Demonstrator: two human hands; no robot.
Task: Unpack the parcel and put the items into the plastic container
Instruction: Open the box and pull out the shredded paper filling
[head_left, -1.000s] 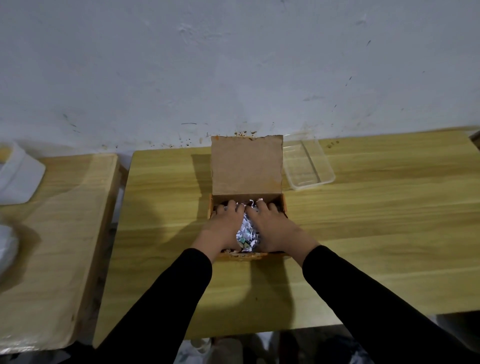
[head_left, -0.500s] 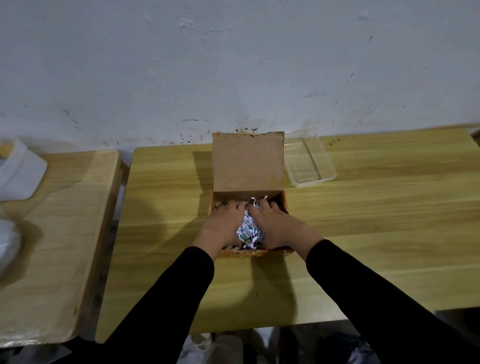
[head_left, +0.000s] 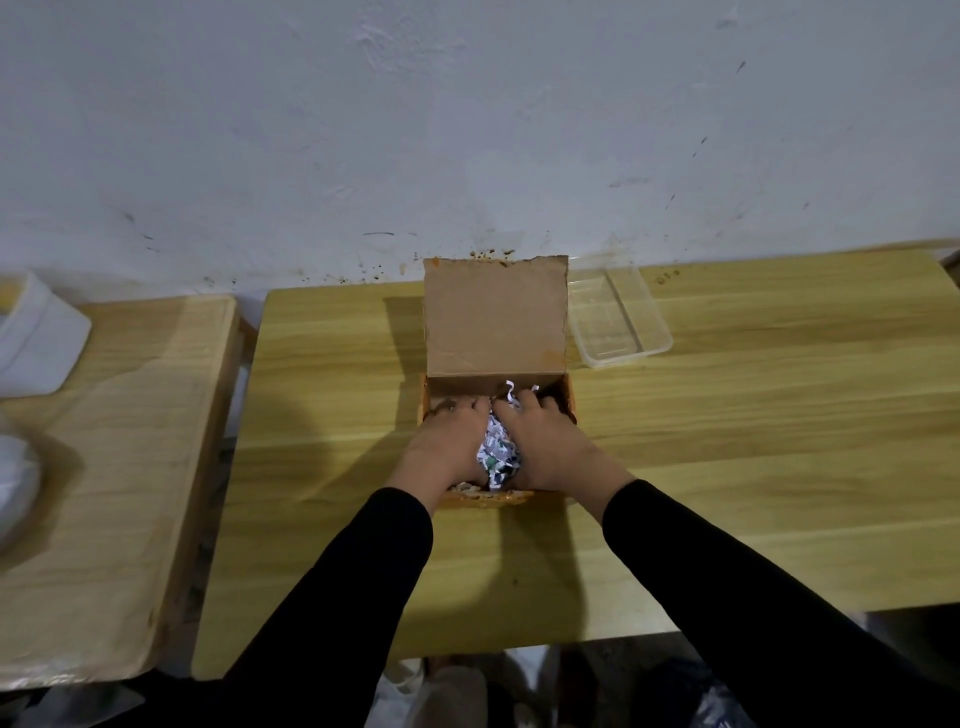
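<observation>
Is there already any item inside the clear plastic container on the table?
No, the clear rectangular plastic container shows only its bare bottom, while both hands are in the open brown cardboard box beside it.

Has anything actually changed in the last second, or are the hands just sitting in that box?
Hardly anything. Both hands, left hand and right hand, stay pressed into the shredded paper inside the cardboard box. Nothing lifted out or let go. The plastic container remains empty.
</observation>
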